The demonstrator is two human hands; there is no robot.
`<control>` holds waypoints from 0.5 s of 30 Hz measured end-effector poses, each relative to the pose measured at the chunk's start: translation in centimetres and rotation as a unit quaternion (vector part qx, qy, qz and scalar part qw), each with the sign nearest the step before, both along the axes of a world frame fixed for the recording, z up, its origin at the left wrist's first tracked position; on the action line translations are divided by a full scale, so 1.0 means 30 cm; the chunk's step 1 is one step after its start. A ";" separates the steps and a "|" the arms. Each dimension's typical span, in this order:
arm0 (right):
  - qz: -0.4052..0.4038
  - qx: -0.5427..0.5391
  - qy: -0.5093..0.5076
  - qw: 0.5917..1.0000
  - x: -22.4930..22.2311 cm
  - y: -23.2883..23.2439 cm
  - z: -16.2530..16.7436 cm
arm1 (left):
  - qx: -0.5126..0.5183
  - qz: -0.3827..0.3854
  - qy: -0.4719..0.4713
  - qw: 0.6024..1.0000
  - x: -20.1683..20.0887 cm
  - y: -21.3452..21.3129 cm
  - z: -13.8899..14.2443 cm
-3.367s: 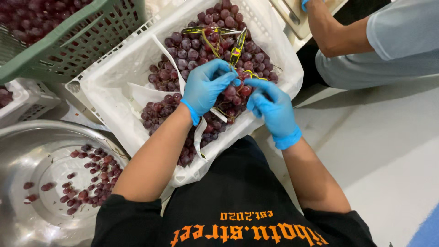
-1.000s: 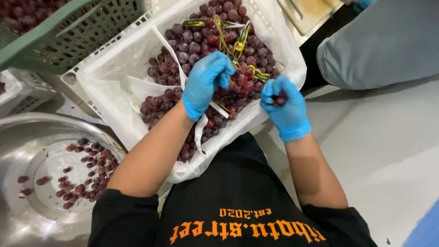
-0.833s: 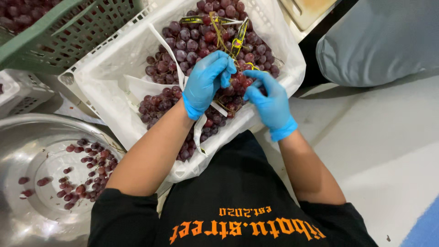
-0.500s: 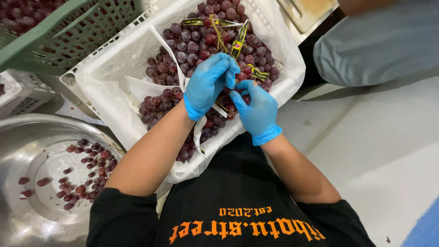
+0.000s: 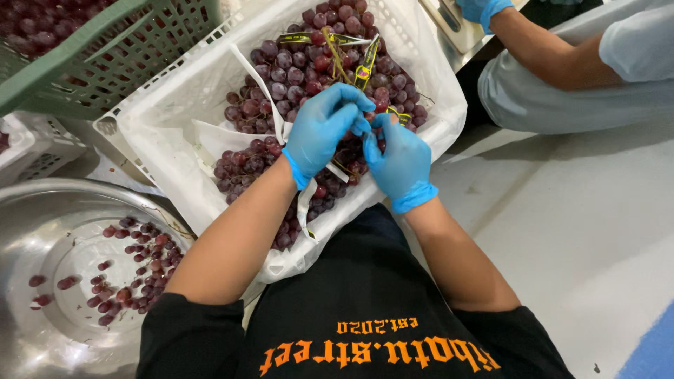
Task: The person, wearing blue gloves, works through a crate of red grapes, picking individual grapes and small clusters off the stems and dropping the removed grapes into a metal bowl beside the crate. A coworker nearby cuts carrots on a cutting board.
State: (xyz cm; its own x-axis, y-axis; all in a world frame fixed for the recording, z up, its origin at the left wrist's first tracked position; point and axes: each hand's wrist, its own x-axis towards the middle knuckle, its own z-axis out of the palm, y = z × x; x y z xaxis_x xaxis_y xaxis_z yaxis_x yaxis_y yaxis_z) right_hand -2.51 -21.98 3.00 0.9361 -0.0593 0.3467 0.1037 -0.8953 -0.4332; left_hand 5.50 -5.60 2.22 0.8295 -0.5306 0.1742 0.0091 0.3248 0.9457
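Left hand [image 5: 321,130], blue-gloved: fingers curled onto a bunch of red grapes [image 5: 351,144] in the white lined crate [image 5: 151,126]. Right hand [image 5: 399,158], blue-gloved: fingertips apparently pinching the same bunch. Steel basin [image 5: 42,210], left, holds loose grapes [image 5: 130,263].

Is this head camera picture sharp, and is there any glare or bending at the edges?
Head view: gloved left hand and right hand over the grapes look sharp; soft glare on the steel bowl; the white crate splays outward, a wide-lens bend.
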 end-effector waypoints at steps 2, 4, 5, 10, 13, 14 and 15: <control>0.014 0.040 0.033 0.999 0.007 -0.033 -0.001 | 0.124 0.060 -0.227 0.964 -0.001 0.011 0.011; 0.040 0.087 0.066 0.993 0.016 -0.065 -0.008 | 0.195 0.050 -0.332 0.921 0.004 0.021 0.018; 0.057 0.111 0.084 0.989 0.020 -0.082 -0.012 | 0.228 0.043 -0.383 0.894 0.009 0.026 0.020; 0.088 0.268 0.105 0.954 0.017 -0.139 -0.037 | 0.319 0.047 -0.379 0.868 0.021 0.016 0.012; 0.028 0.422 0.181 0.888 0.003 -0.151 -0.029 | 0.324 0.066 -0.402 0.854 0.016 0.012 0.000; 0.026 0.426 0.184 0.885 -0.001 -0.148 -0.022 | 0.325 0.076 -0.413 0.847 0.014 0.010 -0.004; 0.024 0.430 0.188 0.883 -0.003 -0.143 -0.013 | 0.325 0.079 -0.412 0.847 0.013 0.006 -0.008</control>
